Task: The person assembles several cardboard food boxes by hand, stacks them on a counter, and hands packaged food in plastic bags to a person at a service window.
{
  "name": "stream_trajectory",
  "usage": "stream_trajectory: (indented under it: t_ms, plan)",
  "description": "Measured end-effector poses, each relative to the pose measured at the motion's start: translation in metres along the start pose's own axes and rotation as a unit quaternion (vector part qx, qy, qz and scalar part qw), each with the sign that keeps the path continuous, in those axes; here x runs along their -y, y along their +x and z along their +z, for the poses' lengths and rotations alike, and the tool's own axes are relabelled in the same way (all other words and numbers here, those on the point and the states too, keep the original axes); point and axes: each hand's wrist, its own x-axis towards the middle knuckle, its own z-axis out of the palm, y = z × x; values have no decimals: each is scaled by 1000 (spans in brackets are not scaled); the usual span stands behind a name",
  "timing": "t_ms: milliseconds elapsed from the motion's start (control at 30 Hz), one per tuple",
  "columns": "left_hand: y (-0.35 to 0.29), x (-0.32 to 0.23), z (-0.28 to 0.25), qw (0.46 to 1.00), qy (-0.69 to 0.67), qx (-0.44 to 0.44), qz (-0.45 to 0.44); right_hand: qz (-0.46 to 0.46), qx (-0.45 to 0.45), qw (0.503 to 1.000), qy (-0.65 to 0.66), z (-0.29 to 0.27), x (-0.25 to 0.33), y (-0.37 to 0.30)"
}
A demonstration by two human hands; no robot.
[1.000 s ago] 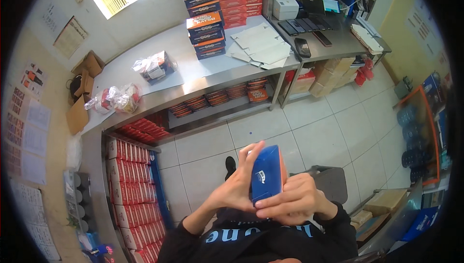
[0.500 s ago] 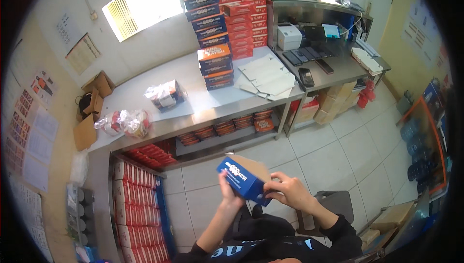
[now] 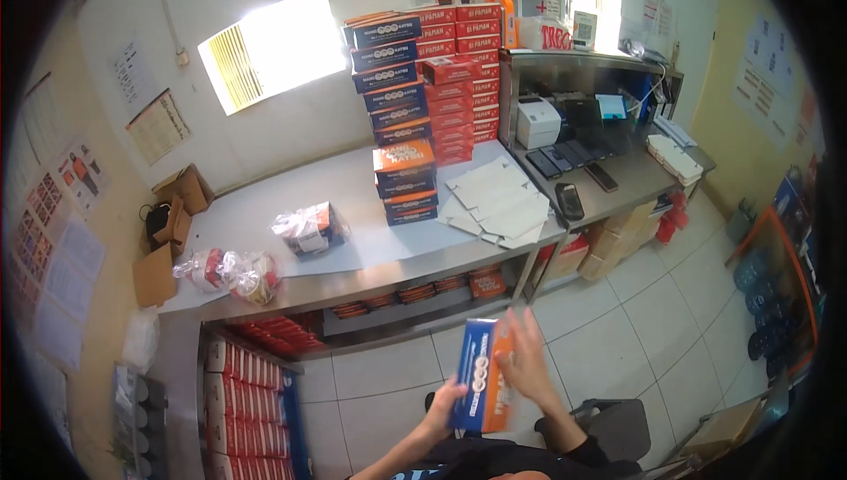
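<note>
A blue and orange cardboard food box (image 3: 479,372) is held upright in front of my body, over the tiled floor. My left hand (image 3: 438,411) grips its lower left edge, with the thumb across the blue side. At the orange side, my right hand (image 3: 529,363) has its fingers stretched upward, slightly smeared by motion, and the thumb touches the box. Stacked boxes of the same blue and orange kind (image 3: 406,182) stand on the counter (image 3: 256,178) ahead, beside flat white cardboard blanks (image 3: 494,193).
Red boxes (image 3: 452,118) are piled behind the blue ones. Plastic-wrapped packs (image 3: 309,228) lie on the counter's left half. Red-and-white cartons (image 3: 251,418) fill a low shelf at left. A dark stool (image 3: 609,434) stands close on my right. A printer (image 3: 536,123) and phones occupy the right desk.
The box has turned upright and moved right and down in the view; its orange face now shows. My right hand's fingers have straightened from their bent grip at the box's end. My view has tilted upward.
</note>
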Motion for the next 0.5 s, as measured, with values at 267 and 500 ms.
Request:
stream_trajectory:
  t_ms: [267,500]
  plan:
    - [40,-62,-9,917,359,-21,170,233,249,894,290,35,10,13]
    - [44,-88,-44,833,541,43,105,184,351,858,326,62,-2,20]
